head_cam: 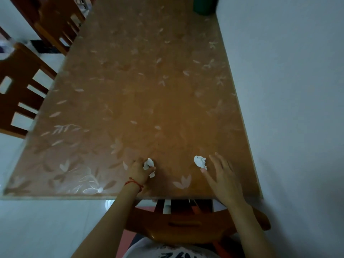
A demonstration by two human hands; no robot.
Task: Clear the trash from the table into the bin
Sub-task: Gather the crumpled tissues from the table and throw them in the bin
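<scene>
Dim light over a long brown table (141, 94), its top covered in a clear sheet printed with pale leaves and flowers, the right edge running along a plain white wall (290, 90). On the left side two wooden chairs (22, 94) with slatted backs stand against the table edge, pale floor showing between the slats. Up at the far end a dark green container (202, 5) sits at the top of the picture, mostly cut off, so what it is cannot be told.

Down at the near edge now, from the head camera: the left hand (139, 169) is on the table, fingers curled tight around a crumpled white tissue (149, 164), bits of it poking out above and below the knuckles. A red string bracelet (134, 184) circles that wrist.

Over to the right, the right hand (222, 175) lies spread, fingers straight and apart, gripping nothing. A second crumpled tissue (200, 162) lies on the table just beside it, at the tip of the thumb; whether thumb and paper actually touch is hard to tell.

The two tissues lie well apart, both close to the near edge. Below the table edge another wooden chair back (186, 226) shows between the forearms, and a white printed shirt (167, 252) at the bottom.
</scene>
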